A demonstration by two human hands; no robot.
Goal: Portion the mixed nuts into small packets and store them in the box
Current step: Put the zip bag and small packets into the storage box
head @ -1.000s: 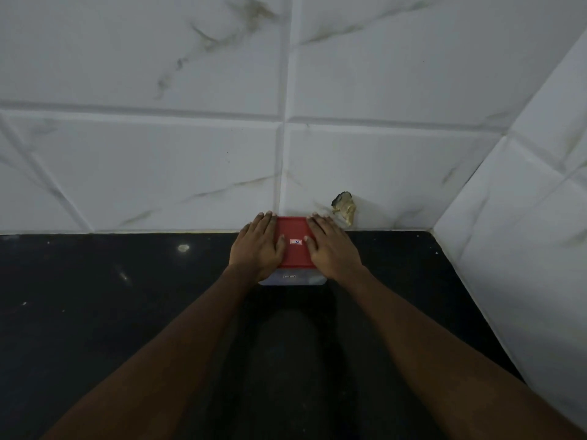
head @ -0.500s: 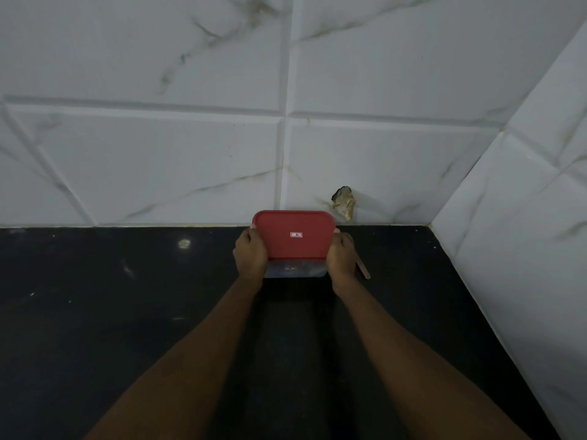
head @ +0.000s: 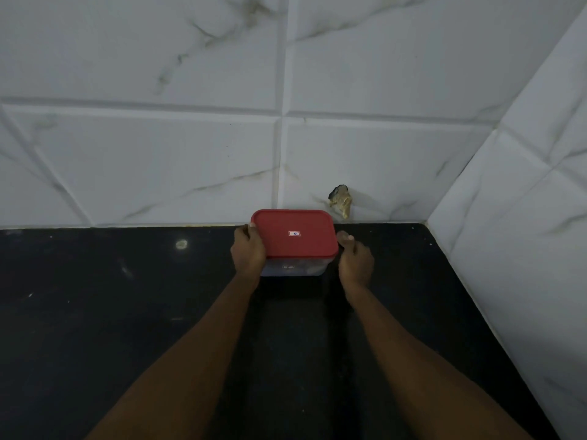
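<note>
A clear plastic box (head: 293, 268) with a red lid (head: 293, 233) closed on it is at the back of the black counter (head: 127, 312), close to the tiled wall. My left hand (head: 247, 252) grips the box's left side, with its thumb on the lid's edge. On the right side, my right hand (head: 354, 258) is curled against the box, thumb at the lid's corner. What is inside the box is only dimly visible through its wall. No packets or loose nuts are in view.
White marble-look tiles (head: 190, 154) form the back wall and a side wall (head: 524, 249) on the right, making a corner. A chipped hole (head: 341, 201) marks the back wall just right of the box.
Both hands have left the top of the lid, where they lay flat, and now hold the box by its two sides. The whole red lid now shows.
</note>
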